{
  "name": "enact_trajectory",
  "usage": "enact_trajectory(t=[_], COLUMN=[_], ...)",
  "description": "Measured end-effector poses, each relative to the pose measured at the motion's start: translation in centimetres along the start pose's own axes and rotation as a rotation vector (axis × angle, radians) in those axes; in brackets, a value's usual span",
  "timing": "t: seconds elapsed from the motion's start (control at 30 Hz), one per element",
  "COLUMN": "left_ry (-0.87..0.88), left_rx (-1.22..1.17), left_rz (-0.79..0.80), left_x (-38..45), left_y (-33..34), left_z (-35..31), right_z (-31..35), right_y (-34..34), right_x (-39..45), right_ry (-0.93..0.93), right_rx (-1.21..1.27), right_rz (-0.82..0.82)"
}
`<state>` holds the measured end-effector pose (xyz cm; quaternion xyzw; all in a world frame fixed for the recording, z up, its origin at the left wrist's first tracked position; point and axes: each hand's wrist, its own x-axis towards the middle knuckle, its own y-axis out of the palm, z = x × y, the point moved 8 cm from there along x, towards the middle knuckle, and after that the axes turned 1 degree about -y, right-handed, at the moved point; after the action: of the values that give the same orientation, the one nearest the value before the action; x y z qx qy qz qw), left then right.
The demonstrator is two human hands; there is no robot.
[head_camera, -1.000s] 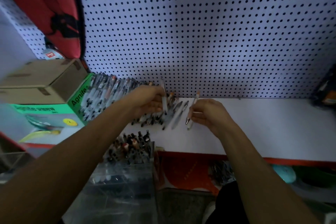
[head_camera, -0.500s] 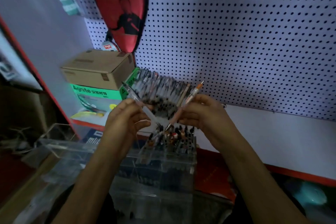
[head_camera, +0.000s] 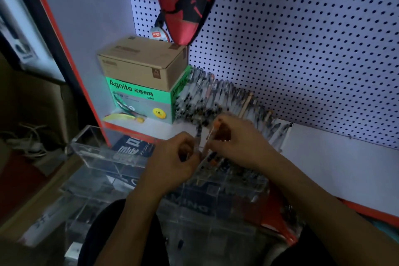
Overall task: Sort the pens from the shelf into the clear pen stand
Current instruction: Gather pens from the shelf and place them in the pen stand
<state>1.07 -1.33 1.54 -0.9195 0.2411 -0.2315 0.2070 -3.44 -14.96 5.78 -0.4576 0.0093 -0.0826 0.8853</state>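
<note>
Pens, one in each hand, hang nearly upright over the clear pen stand (head_camera: 121, 157). The left hand (head_camera: 172, 162) curls its fingers round a dark-tipped pen (head_camera: 198, 134), whose top pokes up above the knuckles. Just beside it, the right hand (head_camera: 239, 140) pinches an orange-topped pen (head_camera: 212, 134) between thumb and fingertips; the two pens stand close together, almost touching, though motion blur makes the contact hard to judge. Directly below both hands, the stand's compartments already hold a cluster of pens (head_camera: 218, 163) standing tip-up, partly hidden by the wrists. The stand's open, see-through section stretches away to the left of the left hand.

Beyond the hands, on the white shelf (head_camera: 336, 164), a long row of pens (head_camera: 218, 97) leans against the pegboard (head_camera: 302, 49), fanning out from a green box (head_camera: 138, 99) marked "Agnite". A brown cardboard box (head_camera: 140, 65) sits on top of the green one. Above those, a red racket cover (head_camera: 185, 0) hangs on the pegboard. The shelf's red edge (head_camera: 371, 211) runs to the right of the right forearm.
</note>
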Motion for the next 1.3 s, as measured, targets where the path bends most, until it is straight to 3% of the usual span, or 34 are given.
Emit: enact_trajectory(t=[0.4,0.67,0.87,1.07,1.3], left_ry=[0.023,0.005,-0.033,-0.110,-0.123], left_rx=[0.068,0.300,0.393,0.335,0.049], left_rz=[0.032,-0.086,-0.006,-0.012,-0.016], left_x=[0.0,0.2,0.5,0.7,-0.4], left_y=[0.4,-0.7,-0.1,-0.3,-0.4], left_z=[0.1,0.2,0.8,0.7,0.9], right_z=[0.4,-0.1,0.0,0.5,-1.6], right_y=[-1.1,-0.6,0.3,0.3,-3.9], right_x=[1.3,1.6,2.0,2.1,-1.1], right_ry=[-0.066,-0.071,-0.097,-0.125,-0.042], right_rx=[-0.142,-0.201,-0.169,-0.117,-0.017], right_rz=[0.049,0.106,0.097,0.053,-0.105])
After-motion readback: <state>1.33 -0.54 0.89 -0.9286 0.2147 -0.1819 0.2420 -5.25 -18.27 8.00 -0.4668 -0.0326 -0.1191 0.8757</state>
